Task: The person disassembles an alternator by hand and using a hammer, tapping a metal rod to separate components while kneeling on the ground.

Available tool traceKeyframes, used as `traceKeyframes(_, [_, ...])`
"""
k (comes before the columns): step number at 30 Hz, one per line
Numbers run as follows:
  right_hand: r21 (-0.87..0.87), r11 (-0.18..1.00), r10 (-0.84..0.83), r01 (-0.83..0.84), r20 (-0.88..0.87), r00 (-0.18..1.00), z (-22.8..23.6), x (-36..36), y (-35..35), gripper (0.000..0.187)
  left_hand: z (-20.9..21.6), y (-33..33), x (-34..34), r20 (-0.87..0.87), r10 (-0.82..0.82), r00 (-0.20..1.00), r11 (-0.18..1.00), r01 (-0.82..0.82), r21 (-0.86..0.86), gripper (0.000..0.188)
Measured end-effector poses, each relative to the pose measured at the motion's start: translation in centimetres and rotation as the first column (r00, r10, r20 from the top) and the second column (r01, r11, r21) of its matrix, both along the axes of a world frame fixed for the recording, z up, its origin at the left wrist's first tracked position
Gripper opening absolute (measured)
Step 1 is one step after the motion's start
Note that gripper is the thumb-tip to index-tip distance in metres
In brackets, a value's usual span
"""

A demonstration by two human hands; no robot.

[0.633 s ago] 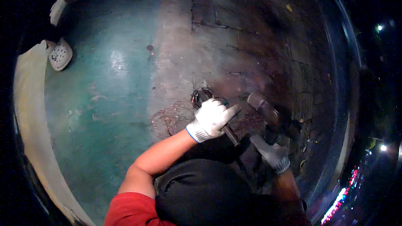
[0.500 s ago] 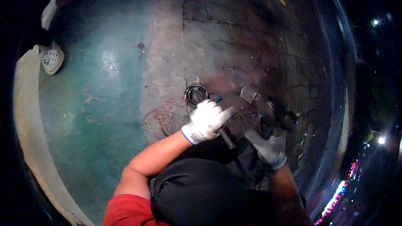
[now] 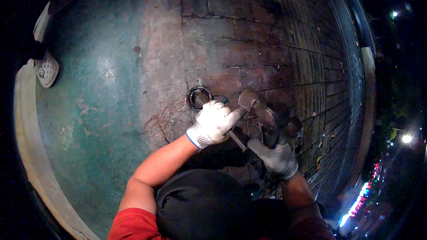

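Note:
My left hand (image 3: 212, 124), in a white knit glove with a blue cuff edge, is closed around a metal bar (image 3: 238, 141) that looks like a chisel. The bar's upper part reaches a round, black-rimmed part (image 3: 194, 99) on the ground, just beyond my knuckles. My right hand (image 3: 278, 158), in a greyer glove, is closed at the lower right with its thumb stretched forward. It appears to grip a hammer (image 3: 252, 100) with a blunt, rusty-looking head; most of the handle is lost in shadow. Loose thin copper-coloured wires (image 3: 160, 122) lie left of my left hand.
Green-painted floor (image 3: 98, 120) spreads to the left, brick paving (image 3: 218, 31) to the right. A small teal thing (image 3: 224, 100) sits by the round part. Another person's pale perforated clog (image 3: 47, 72) stands at far left. A pale curved edge (image 3: 33, 151) bounds the floor.
The whole view has shifted slightly, carrying the scene leftward. The hammer head has come a little nearer to my left hand. My left hand keeps its hold on the metal bar.

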State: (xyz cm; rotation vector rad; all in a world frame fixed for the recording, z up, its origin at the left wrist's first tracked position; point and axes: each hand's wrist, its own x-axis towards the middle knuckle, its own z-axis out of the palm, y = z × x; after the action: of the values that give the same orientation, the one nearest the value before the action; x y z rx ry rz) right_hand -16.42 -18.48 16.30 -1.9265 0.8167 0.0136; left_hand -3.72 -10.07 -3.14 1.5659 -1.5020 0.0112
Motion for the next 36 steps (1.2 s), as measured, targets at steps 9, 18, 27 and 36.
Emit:
traceKeyframes(9, [0.008,1.000,-0.007,0.007,0.047,0.999,-0.4,-0.5,0.1,0.022,-0.4,-0.9,0.7,-0.036,0.008,0.999,0.999,-0.006,0.052,0.053])
traceKeyframes(18, [0.129,0.988,-0.090,0.081,0.069,0.994,-0.6,-0.8,0.1,0.010,-1.6,-1.7,-0.3,-0.008,0.040,0.999,0.998,-0.039,0.038,0.047])
traceKeyframes(27, [-0.042,0.998,-0.053,0.055,0.062,0.997,-1.4,-2.0,-0.6,0.028,0.0,-2.0,-1.1,0.096,0.087,0.992,0.967,-0.108,0.230,0.027])
traceKeyframes(36, [-0.188,0.974,0.117,-0.125,-0.052,0.992,-1.4,-3.6,-2.1,0.051,-1.3,-3.6,-0.6,0.124,0.117,0.985,0.986,-0.130,0.101,0.045])
